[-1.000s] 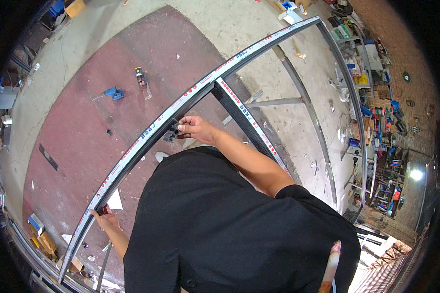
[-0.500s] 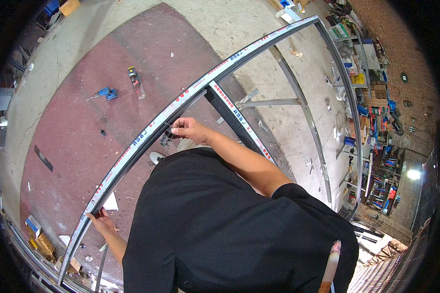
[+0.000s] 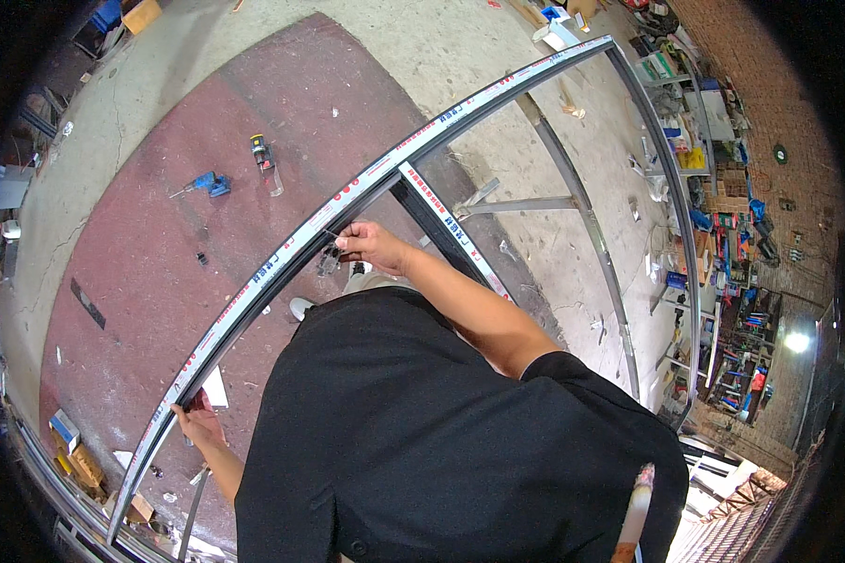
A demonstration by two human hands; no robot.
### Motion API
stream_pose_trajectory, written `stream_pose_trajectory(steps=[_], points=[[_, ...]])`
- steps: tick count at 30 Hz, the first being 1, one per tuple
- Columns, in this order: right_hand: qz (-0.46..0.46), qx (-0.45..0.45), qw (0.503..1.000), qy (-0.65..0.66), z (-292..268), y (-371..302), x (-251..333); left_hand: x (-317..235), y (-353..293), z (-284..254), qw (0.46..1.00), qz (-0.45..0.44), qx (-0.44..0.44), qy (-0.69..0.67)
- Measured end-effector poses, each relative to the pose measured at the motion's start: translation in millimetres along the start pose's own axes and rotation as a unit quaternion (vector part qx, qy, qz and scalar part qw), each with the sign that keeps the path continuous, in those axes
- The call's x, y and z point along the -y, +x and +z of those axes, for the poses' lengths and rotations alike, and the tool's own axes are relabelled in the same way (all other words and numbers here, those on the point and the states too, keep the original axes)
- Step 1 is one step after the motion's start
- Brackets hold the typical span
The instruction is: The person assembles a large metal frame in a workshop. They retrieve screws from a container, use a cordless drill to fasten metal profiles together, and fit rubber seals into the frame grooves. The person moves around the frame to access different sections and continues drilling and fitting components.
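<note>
A long metal frame, its top face covered in white film with red and blue print, crosses in front of me and bends with the lens. At its lower left part my left hand is closed round the bar, thumb on top and fingers underneath. My right hand is pinched beside the inner edge of the same bar, left of the dark crossbar. Something thin pokes from its fingertips toward the bar. Small dark, partly see-through pieces hang under these fingers; their kind is unclear.
A blue drill and a yellow-and-black power tool lie on the dark red floor covering. Shelves with tools and boxes line the right wall. Cartons stand lower left. Close up at lower right is a cigarette.
My right hand has shifted slightly, and a thin piece now shows between its fingertips and the bar. My left hand keeps its hold. The whole view has moved a little.
</note>
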State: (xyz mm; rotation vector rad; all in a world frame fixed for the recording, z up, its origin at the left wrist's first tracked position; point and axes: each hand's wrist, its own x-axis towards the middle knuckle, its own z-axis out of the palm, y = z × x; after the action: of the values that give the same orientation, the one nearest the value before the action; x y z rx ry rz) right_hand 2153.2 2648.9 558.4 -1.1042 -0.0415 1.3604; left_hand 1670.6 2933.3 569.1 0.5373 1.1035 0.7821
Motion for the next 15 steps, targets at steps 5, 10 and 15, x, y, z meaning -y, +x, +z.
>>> stream_pose_trajectory(steps=[5, 10, 15], points=[[-0.014, 0.019, 1.0, 0.0, -1, -3, 2, 10, -2, -7, 0.999, 0.024, 0.039, 0.01], [-0.032, 0.031, 0.999, 0.027, 0, -7, 6, 21, 3, -8, 0.998, 0.045, 0.034, -0.013], [-0.021, 0.017, 0.999, 0.041, 2, -11, 13, 25, 12, -17, 0.999, 0.051, 0.01, -0.011]])
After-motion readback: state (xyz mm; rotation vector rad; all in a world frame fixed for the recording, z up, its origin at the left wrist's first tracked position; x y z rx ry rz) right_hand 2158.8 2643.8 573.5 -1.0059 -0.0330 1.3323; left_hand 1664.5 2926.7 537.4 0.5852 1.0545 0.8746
